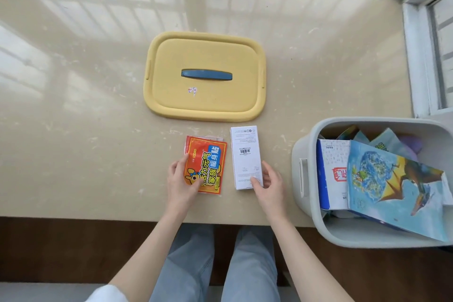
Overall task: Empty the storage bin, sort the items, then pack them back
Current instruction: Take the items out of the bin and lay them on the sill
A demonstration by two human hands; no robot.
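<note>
Viewed from above: a beige stone ledge under a window, knees in jeans below its near edge.

Near the middle of the near edge, two flat items side by side, just apart, long axes both running from near edge toward window. On the left, an orange packet with printed characters reading sideways, lying on top of another thin packet whose far edge peeks out. On the right, a white box, printed face up, barcode toward the far end.

Left hand resting on the packet's near left corner, thumb on top, fingers loosely spread, not closed around it. Right hand at the box's near right corner, fingers open, thumb touching the box face.

Beyond both, toward the window, a yellow lid lying flat, long axis left to right, blue handle along the same line.

At the right end of the near edge, a grey bin, partly overhanging, holding picture books and paper items.

Wide bare ledge to the left of lid and packets.
</note>
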